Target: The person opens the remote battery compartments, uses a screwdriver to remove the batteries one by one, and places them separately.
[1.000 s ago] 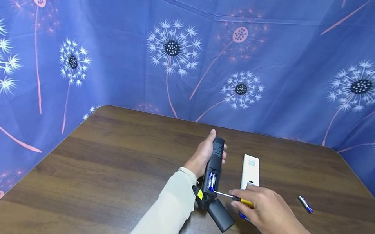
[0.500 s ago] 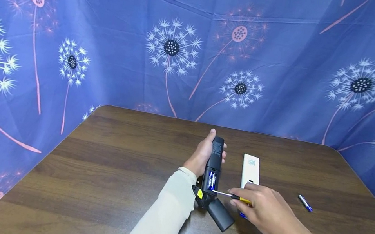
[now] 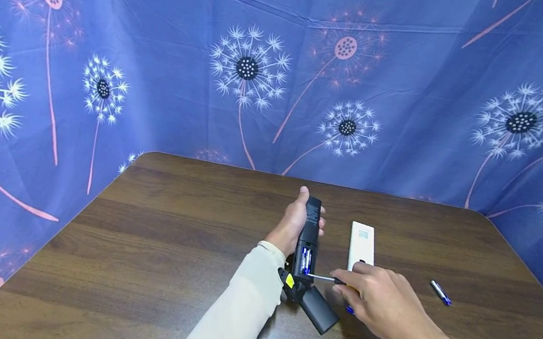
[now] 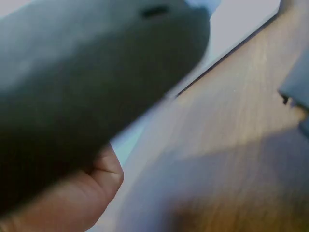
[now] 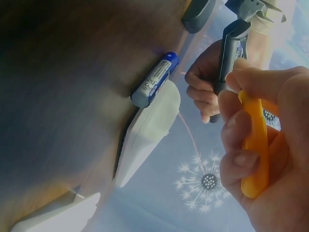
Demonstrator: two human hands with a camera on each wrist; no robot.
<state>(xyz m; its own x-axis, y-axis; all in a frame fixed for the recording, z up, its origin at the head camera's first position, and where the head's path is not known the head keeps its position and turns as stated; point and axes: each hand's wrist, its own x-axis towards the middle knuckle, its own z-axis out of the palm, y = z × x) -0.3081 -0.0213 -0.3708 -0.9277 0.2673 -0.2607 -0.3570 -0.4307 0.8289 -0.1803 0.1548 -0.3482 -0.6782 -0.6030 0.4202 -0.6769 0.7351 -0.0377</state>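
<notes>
My left hand (image 3: pixel 290 226) holds a black remote control (image 3: pixel 312 221) with its back up and its battery bay uncovered. Blue-and-white batteries (image 3: pixel 306 260) lie in the bay. My right hand (image 3: pixel 383 301) grips a screwdriver (image 3: pixel 321 277) by its yellow handle, seen as an orange-yellow grip in the right wrist view. The metal shaft points left, its tip at the lower end of the batteries. In the left wrist view a blurred dark body fills the upper left, above the curled left fingers (image 4: pixel 104 179).
A white remote (image 3: pixel 362 244) lies partly behind my right hand. One blue-and-white battery (image 3: pixel 440 293) is to its right; another blue end (image 3: pixel 350 309) shows under the right hand. A black rounded piece (image 3: pixel 319 310) is beside my left wrist. A patterned blue cloth (image 3: pixel 285 68) hangs behind the table.
My right hand has shifted slightly, and its fingers now cover the yellow handle that showed before. The screwdriver tip stays at the battery bay. My left hand holds the remote almost unmoved.
</notes>
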